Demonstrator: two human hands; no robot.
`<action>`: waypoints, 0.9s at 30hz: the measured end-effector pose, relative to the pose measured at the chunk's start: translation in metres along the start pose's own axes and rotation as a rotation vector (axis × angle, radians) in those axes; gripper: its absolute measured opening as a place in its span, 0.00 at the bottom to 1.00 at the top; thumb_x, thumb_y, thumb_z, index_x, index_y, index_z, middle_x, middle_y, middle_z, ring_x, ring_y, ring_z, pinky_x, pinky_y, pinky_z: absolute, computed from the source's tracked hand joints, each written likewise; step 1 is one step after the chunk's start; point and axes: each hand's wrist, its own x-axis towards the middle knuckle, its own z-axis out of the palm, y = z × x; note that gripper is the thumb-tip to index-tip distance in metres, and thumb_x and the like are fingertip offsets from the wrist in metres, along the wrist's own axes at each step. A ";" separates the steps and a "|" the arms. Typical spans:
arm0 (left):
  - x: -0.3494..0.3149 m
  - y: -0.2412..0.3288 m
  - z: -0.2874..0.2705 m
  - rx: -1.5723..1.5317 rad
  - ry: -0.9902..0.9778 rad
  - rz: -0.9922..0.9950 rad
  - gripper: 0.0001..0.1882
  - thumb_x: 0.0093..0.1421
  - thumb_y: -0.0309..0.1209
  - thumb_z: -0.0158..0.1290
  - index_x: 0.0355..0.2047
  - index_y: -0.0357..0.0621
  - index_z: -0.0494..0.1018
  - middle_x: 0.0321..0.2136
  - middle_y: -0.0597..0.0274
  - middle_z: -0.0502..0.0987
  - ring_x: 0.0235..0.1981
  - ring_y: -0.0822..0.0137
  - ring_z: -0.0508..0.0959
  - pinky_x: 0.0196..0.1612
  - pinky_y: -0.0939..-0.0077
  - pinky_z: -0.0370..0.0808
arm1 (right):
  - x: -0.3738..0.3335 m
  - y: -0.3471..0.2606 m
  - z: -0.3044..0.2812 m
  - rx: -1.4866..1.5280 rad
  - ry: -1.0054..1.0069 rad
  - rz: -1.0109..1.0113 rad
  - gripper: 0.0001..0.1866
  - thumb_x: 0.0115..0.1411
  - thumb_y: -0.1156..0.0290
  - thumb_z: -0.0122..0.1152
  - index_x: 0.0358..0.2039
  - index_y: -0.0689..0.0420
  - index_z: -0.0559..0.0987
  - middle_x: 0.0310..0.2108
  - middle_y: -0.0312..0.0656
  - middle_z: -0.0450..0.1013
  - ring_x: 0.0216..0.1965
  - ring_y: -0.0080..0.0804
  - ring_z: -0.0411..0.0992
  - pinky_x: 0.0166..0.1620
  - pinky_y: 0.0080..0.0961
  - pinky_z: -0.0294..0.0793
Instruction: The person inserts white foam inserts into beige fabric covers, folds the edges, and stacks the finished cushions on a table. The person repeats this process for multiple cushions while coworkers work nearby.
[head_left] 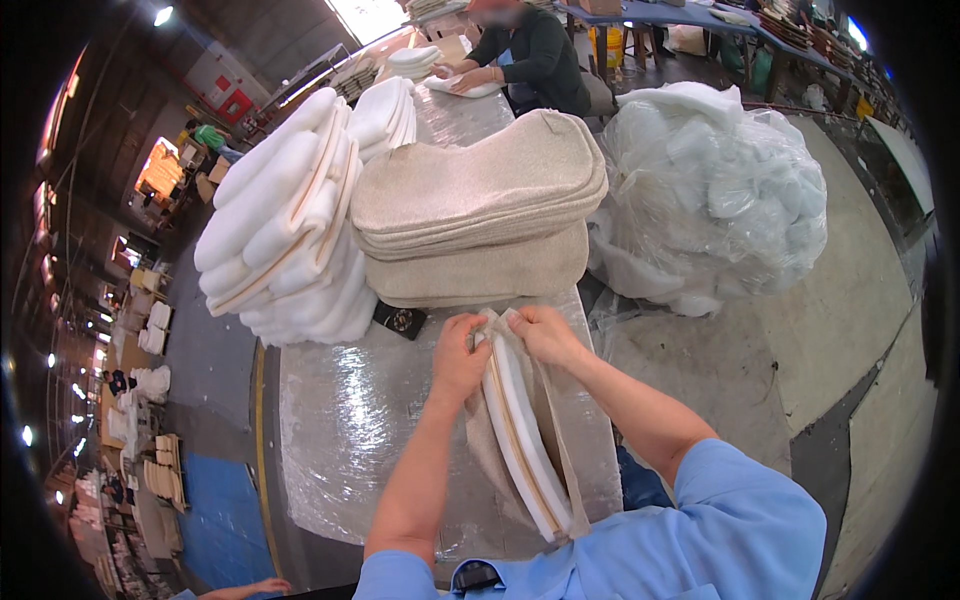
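In front of me on the plastic-covered table (350, 440) lies a beige fabric cover (557, 420), its edges spread apart. Inside it runs a long white foam pad (512, 430) with a tan layer along its middle, standing on edge. My left hand (461, 355) pinches the cover's far end on the left side, close against the pad. On the right side, my right hand (546, 336) grips the same end by its edge. Just beyond my hands sits a stack of beige covers (475, 195). Some of my fingertips are hidden by the fabric.
Folded white pads (285, 215) are piled at the far left, beside a small black item (401, 320). A large clear bag (710, 195) of white material stands to the right. Across the table a person (535, 60) handles white pieces. Another person's arm (245, 589) shows at lower left.
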 end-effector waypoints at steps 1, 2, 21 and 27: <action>0.004 0.003 -0.001 0.031 -0.014 0.003 0.18 0.58 0.26 0.61 0.50 0.41 0.81 0.53 0.50 0.79 0.56 0.49 0.79 0.60 0.61 0.76 | 0.002 -0.001 -0.001 0.010 -0.010 0.008 0.20 0.76 0.57 0.57 0.36 0.61 0.84 0.26 0.36 0.77 0.30 0.26 0.73 0.36 0.33 0.72; 0.006 0.006 -0.003 0.062 -0.027 0.008 0.17 0.59 0.27 0.61 0.49 0.41 0.81 0.52 0.50 0.79 0.55 0.49 0.80 0.59 0.60 0.76 | 0.003 -0.003 -0.002 0.020 -0.019 0.015 0.20 0.76 0.58 0.57 0.34 0.61 0.83 0.24 0.31 0.74 0.27 0.21 0.69 0.33 0.29 0.69; 0.011 0.009 0.001 0.107 -0.068 0.142 0.14 0.60 0.24 0.59 0.47 0.39 0.78 0.51 0.48 0.77 0.54 0.44 0.79 0.56 0.56 0.77 | 0.019 -0.007 0.001 0.284 -0.099 0.093 0.19 0.74 0.54 0.61 0.42 0.59 0.86 0.30 0.31 0.75 0.34 0.20 0.68 0.39 0.25 0.67; 0.010 -0.003 0.001 0.117 0.012 0.171 0.10 0.63 0.25 0.60 0.44 0.40 0.77 0.47 0.48 0.79 0.48 0.44 0.81 0.50 0.56 0.79 | 0.014 0.000 0.005 0.392 -0.110 0.140 0.18 0.75 0.56 0.59 0.45 0.59 0.86 0.33 0.31 0.77 0.37 0.20 0.70 0.43 0.25 0.69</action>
